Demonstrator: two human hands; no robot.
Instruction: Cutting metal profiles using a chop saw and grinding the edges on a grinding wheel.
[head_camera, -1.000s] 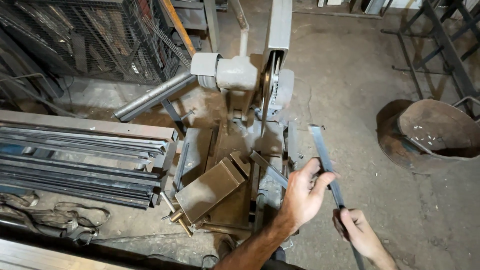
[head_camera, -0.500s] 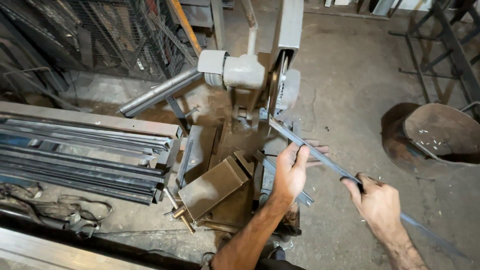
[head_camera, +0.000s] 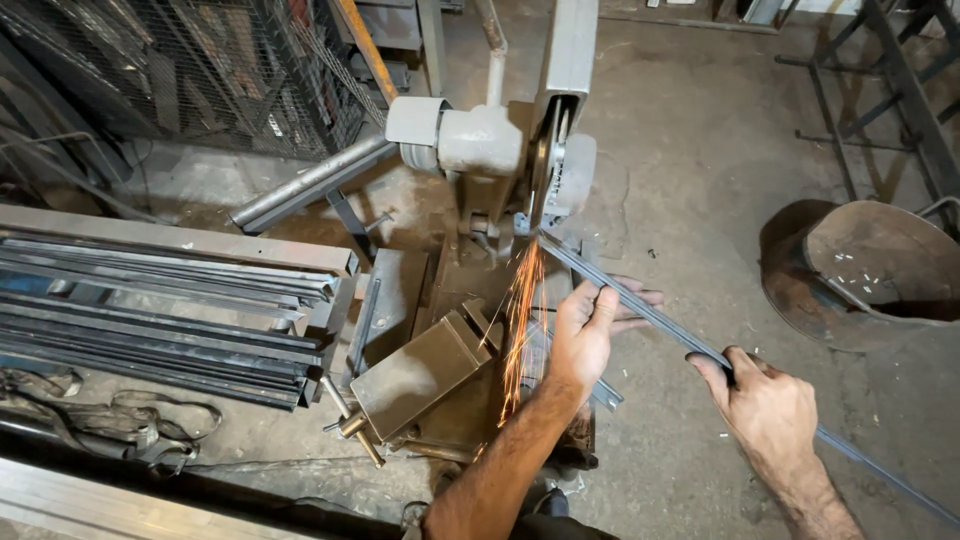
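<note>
Now both hands, left hand (head_camera: 582, 335) and right hand (head_camera: 765, 405), on metal bar (head_camera: 640, 303) against sparking cut-off wheel (head_camera: 541, 165).

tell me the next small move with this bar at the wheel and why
Probably hold the metal bar steady and ease its tip lightly along the cutting disc. Sparks fall from the contact, and the left hand and right hand both grip it, so the grind looks underway.

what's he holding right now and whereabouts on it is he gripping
A long metal bar, in both hands. The left hand grips it near the end that meets the saw disc, where sparks fly; the right hand grips it further back.
</note>
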